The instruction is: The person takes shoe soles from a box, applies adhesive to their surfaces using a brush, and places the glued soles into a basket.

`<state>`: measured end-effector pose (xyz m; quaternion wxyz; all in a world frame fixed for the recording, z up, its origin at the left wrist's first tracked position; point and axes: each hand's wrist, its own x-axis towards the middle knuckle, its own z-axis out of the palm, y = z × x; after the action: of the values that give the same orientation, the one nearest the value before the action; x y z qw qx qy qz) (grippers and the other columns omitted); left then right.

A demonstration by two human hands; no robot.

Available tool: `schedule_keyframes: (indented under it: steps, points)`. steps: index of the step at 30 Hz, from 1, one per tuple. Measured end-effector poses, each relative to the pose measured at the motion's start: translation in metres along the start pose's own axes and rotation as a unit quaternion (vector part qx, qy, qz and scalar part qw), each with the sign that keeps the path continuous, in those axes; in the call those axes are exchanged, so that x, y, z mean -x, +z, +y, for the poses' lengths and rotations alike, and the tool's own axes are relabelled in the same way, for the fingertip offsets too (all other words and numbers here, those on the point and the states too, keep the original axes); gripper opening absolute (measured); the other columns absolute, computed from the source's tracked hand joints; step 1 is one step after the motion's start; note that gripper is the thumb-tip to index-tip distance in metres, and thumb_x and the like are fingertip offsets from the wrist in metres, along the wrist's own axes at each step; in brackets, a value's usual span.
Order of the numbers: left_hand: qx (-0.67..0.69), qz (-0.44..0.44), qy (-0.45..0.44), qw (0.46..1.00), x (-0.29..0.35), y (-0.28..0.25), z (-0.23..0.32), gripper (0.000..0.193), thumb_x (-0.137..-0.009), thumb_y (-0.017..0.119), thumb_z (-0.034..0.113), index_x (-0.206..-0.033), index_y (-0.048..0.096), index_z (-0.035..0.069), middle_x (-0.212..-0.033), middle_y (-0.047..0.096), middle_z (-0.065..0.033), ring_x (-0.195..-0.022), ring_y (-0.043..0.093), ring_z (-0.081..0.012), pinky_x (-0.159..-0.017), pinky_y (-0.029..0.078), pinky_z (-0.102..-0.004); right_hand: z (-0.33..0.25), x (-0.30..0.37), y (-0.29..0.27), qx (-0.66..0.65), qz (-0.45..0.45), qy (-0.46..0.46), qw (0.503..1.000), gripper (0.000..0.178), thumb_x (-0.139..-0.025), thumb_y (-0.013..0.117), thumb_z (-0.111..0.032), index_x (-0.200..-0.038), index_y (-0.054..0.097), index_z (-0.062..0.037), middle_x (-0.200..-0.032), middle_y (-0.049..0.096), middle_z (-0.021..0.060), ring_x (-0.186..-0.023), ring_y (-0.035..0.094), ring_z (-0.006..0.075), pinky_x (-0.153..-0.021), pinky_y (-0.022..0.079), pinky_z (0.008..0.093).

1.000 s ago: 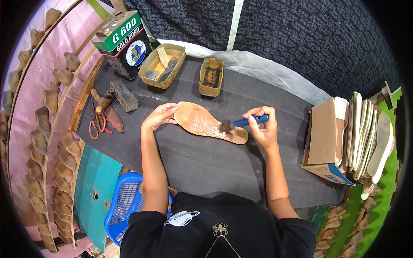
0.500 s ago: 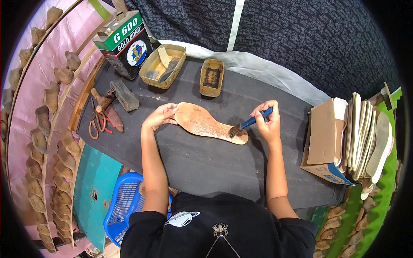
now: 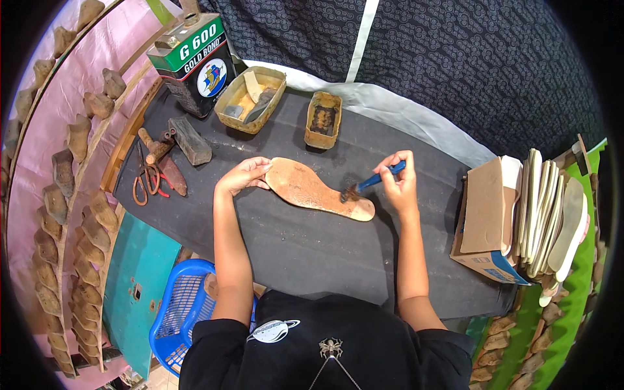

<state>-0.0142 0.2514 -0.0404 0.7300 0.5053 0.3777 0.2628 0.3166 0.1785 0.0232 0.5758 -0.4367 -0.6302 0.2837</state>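
A tan shoe insole (image 3: 304, 185) with a wet, glossy coat lies slanted over the dark worktable (image 3: 279, 240). At its wide left end, my left hand (image 3: 250, 175) pinches the rim between thumb and fingers. My right hand (image 3: 398, 182) grips the blue handle of a brush (image 3: 370, 182). The dark bristles rest at the insole's upper edge, near the narrow right end. That rounded right tip looks paler and drier than the middle.
Across the back stand a large tin can (image 3: 195, 68), a tray with scraps (image 3: 250, 101) and a small stained tray (image 3: 323, 120). Scissors (image 3: 148, 179), a hammer (image 3: 156, 148) and a dark block (image 3: 190, 142) lie left. At right, a cardboard box (image 3: 484, 214) stands beside stacked insoles (image 3: 539, 214).
The brush has shifted left along the insole, away from its narrow tip, and my right hand moved slightly left with it. My left hand keeps its hold.
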Motion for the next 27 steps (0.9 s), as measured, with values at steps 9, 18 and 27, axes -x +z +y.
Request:
schedule_keyframes:
  steps: [9,18,27]
  points:
    - [0.015,-0.004,0.004,1.000,0.000,0.002,0.005,0.027,-0.085,0.050,0.024,-0.102,0.047,0.003,-0.085,0.054,-0.0023,-0.074,0.055,-0.0093,-0.067,0.049,-0.0245,-0.010,-0.016,-0.017,-0.053,0.019,-0.002,0.998,0.019,-0.078,0.046,0.003,-0.087,0.032,-0.0063,-0.073,0.052,0.0066,-0.069,0.054,0.0125,-0.059,0.043,0.0221]
    - [0.031,-0.014,0.021,0.999,0.000,0.006,0.005,0.027,-0.085,0.050,0.024,-0.103,0.047,0.005,-0.087,0.054,-0.0009,-0.076,0.055,-0.0090,-0.067,0.047,-0.0233,0.006,-0.070,0.043,0.013,0.106,-0.159,0.981,0.019,-0.082,0.051,-0.005,-0.092,0.034,-0.0056,-0.085,0.055,0.0111,-0.078,0.055,0.0158,-0.068,0.044,0.0260]
    - [0.038,-0.014,0.015,0.999,0.002,0.003,0.005,0.027,-0.085,0.050,0.025,-0.102,0.047,0.004,-0.084,0.055,-0.0011,-0.073,0.056,-0.0090,-0.065,0.047,-0.0221,0.021,-0.076,0.066,0.113,0.020,-0.103,0.988,0.022,-0.081,0.054,-0.008,-0.094,0.037,-0.0028,-0.081,0.056,0.0108,-0.066,0.056,0.0163,-0.060,0.045,0.0266]
